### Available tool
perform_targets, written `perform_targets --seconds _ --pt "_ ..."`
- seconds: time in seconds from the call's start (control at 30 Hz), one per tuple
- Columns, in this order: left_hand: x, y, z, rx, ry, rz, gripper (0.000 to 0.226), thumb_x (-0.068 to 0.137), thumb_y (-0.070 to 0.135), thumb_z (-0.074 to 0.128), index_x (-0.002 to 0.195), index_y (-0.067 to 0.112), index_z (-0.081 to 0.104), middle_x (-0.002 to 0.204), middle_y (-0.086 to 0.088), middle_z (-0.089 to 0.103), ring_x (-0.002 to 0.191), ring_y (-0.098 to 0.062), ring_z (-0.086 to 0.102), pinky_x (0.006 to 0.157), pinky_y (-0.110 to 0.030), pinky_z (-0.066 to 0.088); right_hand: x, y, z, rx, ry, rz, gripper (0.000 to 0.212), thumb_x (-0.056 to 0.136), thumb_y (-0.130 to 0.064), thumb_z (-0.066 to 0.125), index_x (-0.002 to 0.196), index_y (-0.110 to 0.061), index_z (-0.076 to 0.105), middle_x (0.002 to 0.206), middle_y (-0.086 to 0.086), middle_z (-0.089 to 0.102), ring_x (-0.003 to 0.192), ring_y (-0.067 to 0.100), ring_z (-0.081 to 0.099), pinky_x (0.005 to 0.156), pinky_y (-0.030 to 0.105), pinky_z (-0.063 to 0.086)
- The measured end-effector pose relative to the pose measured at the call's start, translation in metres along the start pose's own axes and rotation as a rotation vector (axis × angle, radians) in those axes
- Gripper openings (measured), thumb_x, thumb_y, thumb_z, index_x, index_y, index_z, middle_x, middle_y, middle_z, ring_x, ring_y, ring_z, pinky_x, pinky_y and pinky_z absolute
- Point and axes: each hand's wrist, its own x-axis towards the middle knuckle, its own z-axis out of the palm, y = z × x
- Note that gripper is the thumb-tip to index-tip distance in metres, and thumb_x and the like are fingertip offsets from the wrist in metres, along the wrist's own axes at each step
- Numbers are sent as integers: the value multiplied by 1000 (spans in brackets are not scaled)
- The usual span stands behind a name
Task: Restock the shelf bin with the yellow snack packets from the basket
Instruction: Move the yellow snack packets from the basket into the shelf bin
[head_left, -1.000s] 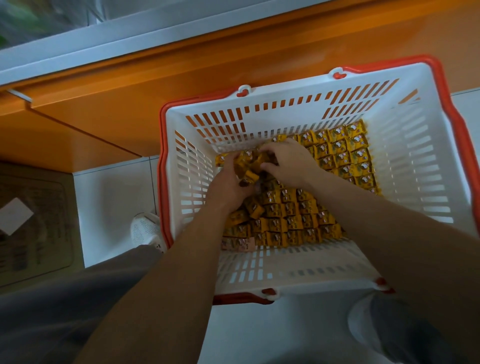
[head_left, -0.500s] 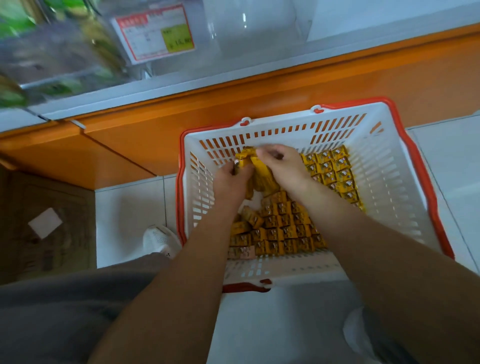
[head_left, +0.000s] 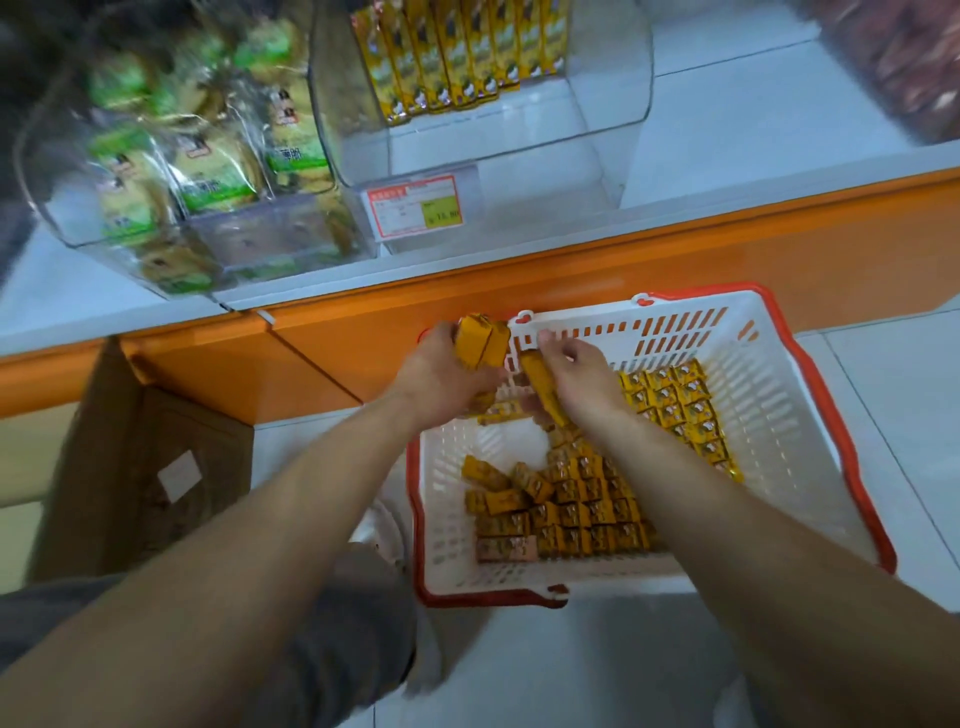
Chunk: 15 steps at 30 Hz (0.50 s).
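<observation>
Trousers (head_left: 337, 649), grey, sit nearest, under the left forearm, with a pale shoe (head_left: 387, 525) just beyond them. Nearer than both grips and reaching out to their right, the white basket (head_left: 769, 395) with its red rim stands on the tiled floor (head_left: 893, 395). Yellow snack packets (head_left: 587, 512) lie in rows on its bottom, nearer than the grips, with a few tilted loose at the left of the block. A second block (head_left: 675, 402) lies just right of the right grip.

The left grip (head_left: 436, 374) is closed round a bundle (head_left: 483, 340) of yellow packets, raised over the basket's far-left corner. The right grip (head_left: 582, 379), close beside it, is curled on slanted packets (head_left: 543, 389) seen edge-on. How many there are, and whether they touch the bundle, cannot be told.

Well left of the left grip stands a brown cardboard box (head_left: 130, 467). Beyond both grips runs the orange shelf base (head_left: 675, 249), then the white shelf. On it, straight beyond the grips, the clear shelf bin (head_left: 618, 104) holds a row of upright yellow packets (head_left: 452, 57) at its back, with a red-bordered price tag (head_left: 415, 205) at its front. Left of that, another clear bin (head_left: 270, 234) holds green-labelled packs (head_left: 208, 166), blurred.
</observation>
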Motion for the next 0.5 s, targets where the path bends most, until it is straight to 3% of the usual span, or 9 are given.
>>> perform_targets --seconds 0.07,0.17,0.23,0.3,0.4,0.5 --pt "-8 -9 -38 191 -48 42 59 81 34 84 130 21 53 109 4 65 99 -18 63 74 -26 47 4 11 2 -84 -66 -11 55 93 -67 46 111 -17 59 96 3 72 73 24 72 57 34 56" --pt "-24 -34 -75 235 -72 -25 53 79 37 85 118 32 50 93 16 62 86 -7 61 63 -15 41 25 36 10 -377 -214 -20 50 84 -61 67 111 -19 61 109 -10 64 103 20 62 80 31 45" --pt "-28 -57 -81 154 -46 -96 54 78 38 85 118 31 51 94 11 64 87 -8 63 64 -20 46 49 54 25 -650 -285 -15 59 81 -43 78 129 -15 59 124 1 62 116 26 58 83 30 44" --pt "-31 -71 -75 60 -20 -121 56 79 37 85 124 25 54 98 5 67 89 -13 65 63 -22 49 66 64 34 -840 -278 -61 59 84 -31 77 135 -11 55 132 9 58 122 30 55 93 33 48" --pt "-26 -91 -59 -44 25 -146 55 80 35 85 127 26 57 99 5 70 85 -10 69 56 -15 51 90 84 49 -975 -314 -194 45 87 -27 70 129 -14 58 133 9 58 127 30 51 109 42 42" --pt "-18 -103 -47 -69 62 -157 54 79 40 84 126 30 58 99 10 71 80 -2 69 54 -10 49 99 104 58 -1038 -323 -298 39 93 -22 61 131 -15 57 138 10 56 128 31 50 107 45 44"
